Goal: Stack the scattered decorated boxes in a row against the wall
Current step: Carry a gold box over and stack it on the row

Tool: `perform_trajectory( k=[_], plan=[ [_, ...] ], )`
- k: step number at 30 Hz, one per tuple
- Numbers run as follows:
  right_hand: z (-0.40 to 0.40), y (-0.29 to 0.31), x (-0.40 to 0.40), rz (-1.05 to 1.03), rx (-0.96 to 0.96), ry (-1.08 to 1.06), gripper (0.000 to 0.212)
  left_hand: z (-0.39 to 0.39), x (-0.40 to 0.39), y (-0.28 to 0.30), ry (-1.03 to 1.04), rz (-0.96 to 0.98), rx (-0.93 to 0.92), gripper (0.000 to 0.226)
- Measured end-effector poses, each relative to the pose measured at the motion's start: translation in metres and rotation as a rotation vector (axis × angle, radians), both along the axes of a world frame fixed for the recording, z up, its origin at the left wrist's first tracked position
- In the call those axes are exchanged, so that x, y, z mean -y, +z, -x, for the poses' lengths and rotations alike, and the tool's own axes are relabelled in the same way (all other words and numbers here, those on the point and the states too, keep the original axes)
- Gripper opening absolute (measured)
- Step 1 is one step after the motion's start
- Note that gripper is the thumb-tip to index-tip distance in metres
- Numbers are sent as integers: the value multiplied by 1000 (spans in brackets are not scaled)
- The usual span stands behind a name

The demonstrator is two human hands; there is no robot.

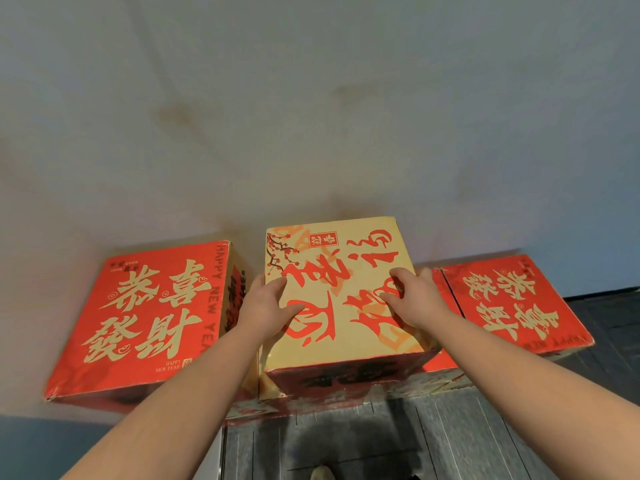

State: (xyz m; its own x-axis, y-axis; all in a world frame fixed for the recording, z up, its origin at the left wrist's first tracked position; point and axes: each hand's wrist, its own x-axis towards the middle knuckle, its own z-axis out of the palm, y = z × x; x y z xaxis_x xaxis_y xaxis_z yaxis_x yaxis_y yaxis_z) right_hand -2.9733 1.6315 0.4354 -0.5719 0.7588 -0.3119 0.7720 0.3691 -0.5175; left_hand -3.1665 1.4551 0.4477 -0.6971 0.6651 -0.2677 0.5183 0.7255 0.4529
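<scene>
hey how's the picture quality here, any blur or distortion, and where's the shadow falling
Head view: wide-angle bending bows the wall and splays the red boxes outward; light is dim and soft, no glare; print on the yellow box is slightly soft; a dark shadow falls on the floor below it, under both hands.

The middle box (341, 292) stands between two boxes (145, 323) (516, 303) against the wall (311, 116).
</scene>
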Motion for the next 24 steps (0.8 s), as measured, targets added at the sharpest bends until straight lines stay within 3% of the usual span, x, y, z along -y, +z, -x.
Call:
perform_trajectory(
  k=[24],
  plan=[
    [21,-22,18,26,1,5,57,16,19,-31,20,82,9,64]
  ],
)
